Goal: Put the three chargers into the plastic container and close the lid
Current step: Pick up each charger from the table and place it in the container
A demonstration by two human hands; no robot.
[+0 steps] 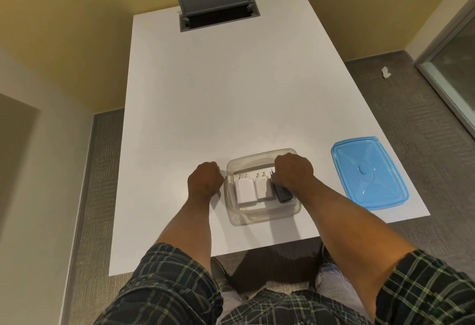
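Working at a white table with an open grey cable hatch at the far end, yellowish walls and grey carpet around us. We count three chargers in the clear plastic container: two white chargers side by side and one black charger, prongs pointing away. Our right hand is curled down over the black one, fingers pinching it. Left hand is a closed fist on the table just beside the container. One blue lid lies well apart to the right.
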